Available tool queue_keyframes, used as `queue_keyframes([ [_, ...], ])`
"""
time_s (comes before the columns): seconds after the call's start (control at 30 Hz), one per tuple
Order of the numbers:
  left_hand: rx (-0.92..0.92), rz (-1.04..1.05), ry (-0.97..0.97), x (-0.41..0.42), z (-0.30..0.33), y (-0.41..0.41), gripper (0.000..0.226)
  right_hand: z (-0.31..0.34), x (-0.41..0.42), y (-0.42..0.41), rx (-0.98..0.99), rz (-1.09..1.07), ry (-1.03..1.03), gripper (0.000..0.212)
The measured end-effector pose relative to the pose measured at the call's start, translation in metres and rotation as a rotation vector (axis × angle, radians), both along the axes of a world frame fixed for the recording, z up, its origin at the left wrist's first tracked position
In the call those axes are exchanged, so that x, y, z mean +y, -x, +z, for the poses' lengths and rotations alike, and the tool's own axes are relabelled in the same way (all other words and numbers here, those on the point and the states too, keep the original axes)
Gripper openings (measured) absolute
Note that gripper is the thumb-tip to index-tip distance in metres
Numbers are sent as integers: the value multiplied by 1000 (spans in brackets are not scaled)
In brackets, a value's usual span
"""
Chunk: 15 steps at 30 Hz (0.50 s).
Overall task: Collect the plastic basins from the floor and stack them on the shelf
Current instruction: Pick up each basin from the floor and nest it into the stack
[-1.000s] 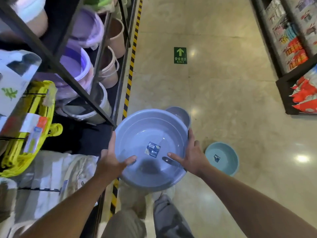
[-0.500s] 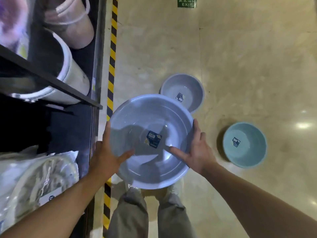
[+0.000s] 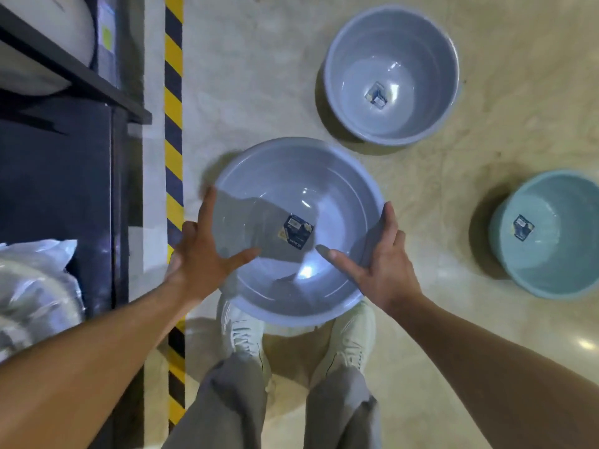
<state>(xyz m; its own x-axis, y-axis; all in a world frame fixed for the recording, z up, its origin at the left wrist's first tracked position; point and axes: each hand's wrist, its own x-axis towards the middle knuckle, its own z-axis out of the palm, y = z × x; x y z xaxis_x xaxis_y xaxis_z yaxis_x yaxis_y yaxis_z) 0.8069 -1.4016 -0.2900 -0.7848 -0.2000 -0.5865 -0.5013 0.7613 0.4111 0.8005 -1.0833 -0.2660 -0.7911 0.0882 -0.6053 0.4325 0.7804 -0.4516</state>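
Note:
I hold a wide grey-blue plastic basin (image 3: 291, 189) level in front of me, above my shoes. My left hand (image 3: 201, 254) grips its left rim with the thumb inside. My right hand (image 3: 379, 260) grips the right rim the same way. A label sticks to the basin's bottom. On the floor beyond it stands a second grey-blue basin (image 3: 392, 72), deeper and upright. A teal basin (image 3: 551, 238) stands on the floor to the right. The dark shelf unit (image 3: 74, 85) is at my left.
A yellow-and-black hazard stripe (image 3: 173, 92) runs along the floor beside the shelf base. White buckets (image 3: 48, 37) sit on the shelf at top left. Plastic-wrapped goods (image 3: 32, 286) lie at lower left. My shoes (image 3: 246, 332) and trouser legs are directly below the basin.
My view has tilted down from the aisle to the floor. The held basin stays in both hands, and the two floor basins now appear larger and closer.

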Motion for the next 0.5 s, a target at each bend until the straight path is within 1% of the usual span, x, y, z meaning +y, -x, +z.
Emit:
queue_keyframes([
  [0.13, -31, -12, 54, 1, -36, -15, 133, -38, -2, -13, -10, 19, -7, 139],
  [0.23, -76, 5, 78, -1, -57, -24, 136, -59, -2, -21, -7, 46, -7, 139],
  [0.4, -105, 10, 57, -2, -78, -33, 139, -88, -4, -33, 23, 103, -52, 140],
  [0.5, -138, -29, 78, -2, -82, -33, 143, -101, -3, -38, 37, 103, -23, 138],
])
